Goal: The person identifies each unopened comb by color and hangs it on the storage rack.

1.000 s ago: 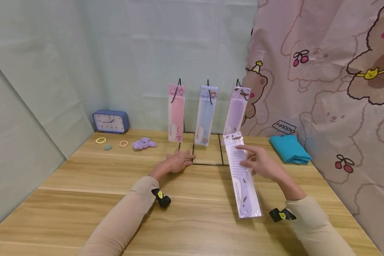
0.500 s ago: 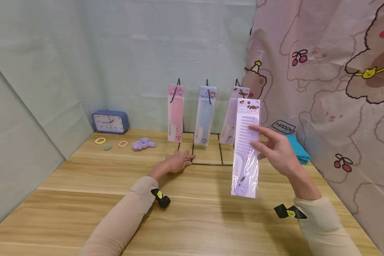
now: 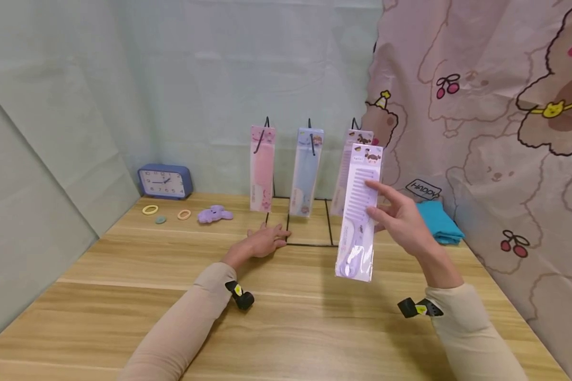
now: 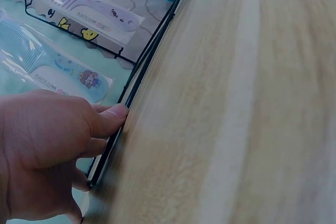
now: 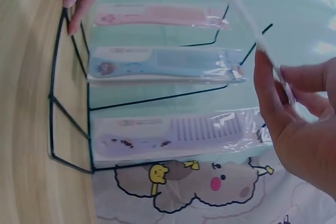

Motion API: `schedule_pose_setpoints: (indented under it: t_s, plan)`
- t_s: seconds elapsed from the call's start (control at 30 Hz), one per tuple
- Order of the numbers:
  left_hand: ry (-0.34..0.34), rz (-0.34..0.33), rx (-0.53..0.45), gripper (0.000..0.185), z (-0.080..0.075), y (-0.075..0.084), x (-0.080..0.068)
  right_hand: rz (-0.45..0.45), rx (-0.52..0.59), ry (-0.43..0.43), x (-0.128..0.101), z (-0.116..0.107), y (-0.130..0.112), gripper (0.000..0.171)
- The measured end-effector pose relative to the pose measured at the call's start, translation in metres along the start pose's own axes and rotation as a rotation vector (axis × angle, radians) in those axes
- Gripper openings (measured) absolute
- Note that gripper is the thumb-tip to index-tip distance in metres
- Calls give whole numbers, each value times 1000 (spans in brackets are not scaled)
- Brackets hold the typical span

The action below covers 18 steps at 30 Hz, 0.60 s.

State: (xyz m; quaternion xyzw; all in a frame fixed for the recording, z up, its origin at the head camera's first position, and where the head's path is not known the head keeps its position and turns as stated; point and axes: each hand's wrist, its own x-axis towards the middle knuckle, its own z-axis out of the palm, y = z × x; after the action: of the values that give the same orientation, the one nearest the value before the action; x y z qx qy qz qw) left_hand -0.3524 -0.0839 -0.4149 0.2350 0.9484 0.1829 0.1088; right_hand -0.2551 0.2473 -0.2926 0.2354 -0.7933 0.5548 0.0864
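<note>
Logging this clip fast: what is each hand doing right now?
Left hand: open, fingers flat on the table at the wire rack base.
Right hand: holds the packaged purple comb upright, pinched between thumb and fingers.

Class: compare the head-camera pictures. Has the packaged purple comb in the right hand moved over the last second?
Yes. The purple comb lay flat on the table a second ago; the right hand now holds it upright, lifted toward the wire rack, overlapping the hanging purple comb.
</note>
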Motion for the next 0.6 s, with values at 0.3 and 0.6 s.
schedule_pose_setpoints:
  t_s: [0.3,0.6]
  plan:
    - [-4,4,-1,46,2,1,-1,56,-10,184,14,13,20,53]
    - [9,9,-4,46,1,1,-1,81,-98,209,56,1,47,58]
